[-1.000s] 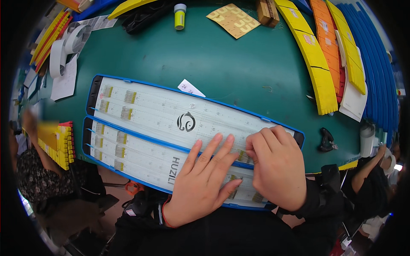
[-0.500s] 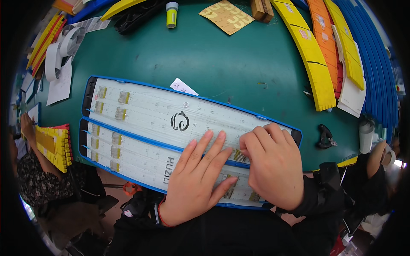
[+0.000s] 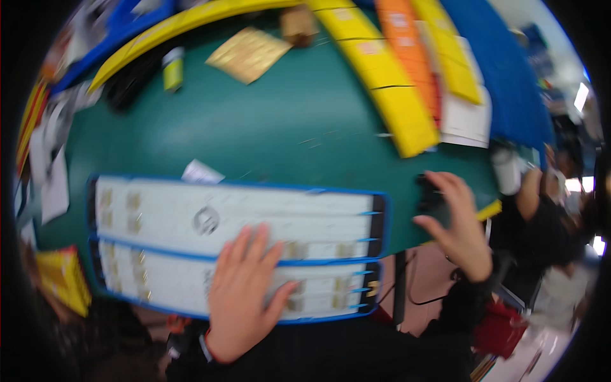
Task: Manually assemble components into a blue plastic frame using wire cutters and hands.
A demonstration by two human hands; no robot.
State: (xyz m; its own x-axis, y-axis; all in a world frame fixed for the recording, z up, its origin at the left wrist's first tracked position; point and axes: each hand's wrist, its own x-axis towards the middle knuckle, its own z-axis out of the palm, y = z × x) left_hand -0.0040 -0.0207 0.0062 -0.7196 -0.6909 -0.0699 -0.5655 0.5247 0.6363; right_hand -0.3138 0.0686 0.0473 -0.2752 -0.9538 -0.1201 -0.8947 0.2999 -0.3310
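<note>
Looking down through the head view, a shallow blue-rimmed case (image 3: pixel 165 207) is seen spread out in two long white halves in front of the person, within easy reach of both sides. Its upper half is borne by the green desk (image 3: pixel 267 134), while the lower half seems to project past the near edge, as floor is seen beside it. The left hand (image 3: pixel 245 302) is laid palm down across both halves, its fingers stretched and slightly parted, its thumb held away; nothing is pinched by it. By this flat contact the case is probably steadied, which would be useful with one half overhanging. Thin brownish clusters (image 3: pixel 134 212) are arranged in rows at both ends of the panels, presumably so that they are kept sorted; what they are made of is too blurred to be told. The right hand (image 3: pixel 459 229) is held well clear of the case, its thumb and fingers parted around a small black object (image 3: pixel 431 194) near the desk's right side. Such a spacing appears suited to grasping, but whether the object is touched cannot be told. Yellow strips (image 3: pixel 382 83), an orange strip (image 3: pixel 407 54) and a tan card (image 3: pixel 248 54) are set toward the far side, perhaps so that working room is left in the middle.
</note>
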